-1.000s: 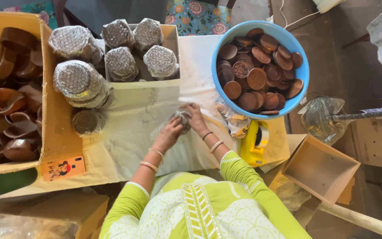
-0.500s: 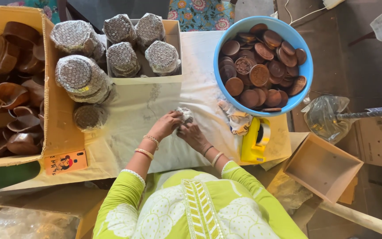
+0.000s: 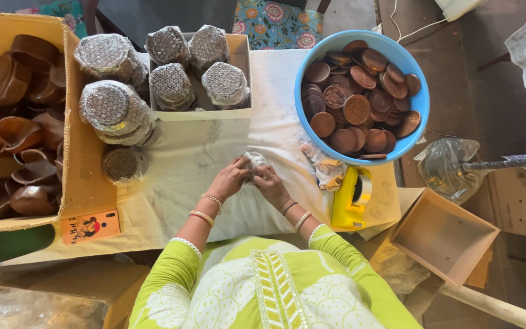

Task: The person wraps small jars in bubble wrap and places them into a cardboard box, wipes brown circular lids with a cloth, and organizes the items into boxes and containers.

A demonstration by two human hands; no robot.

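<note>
Both hands, left [image 3: 229,180] and right [image 3: 270,181], pinch a wrapped bundle [image 3: 254,161]; a loose grip risks the wrap springing open.

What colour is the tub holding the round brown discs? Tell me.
Blue: the tub shows plainly in the head view, right of both hands.

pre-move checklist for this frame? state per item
1. Both hands on the piece: left hand and right hand meet around the small bubble-wrapped bundle. ok.
2. Wrap fully closed: hidden by fingers. cannot tell.
3. Yellow tape dispenser close by: beside the right forearm. ok.
4. Supply of brown round discs in the blue plastic bowl: plenty. ok.
5. Room in the pale cardboard box of wrapped stacks: four fill it. not ok.
</note>
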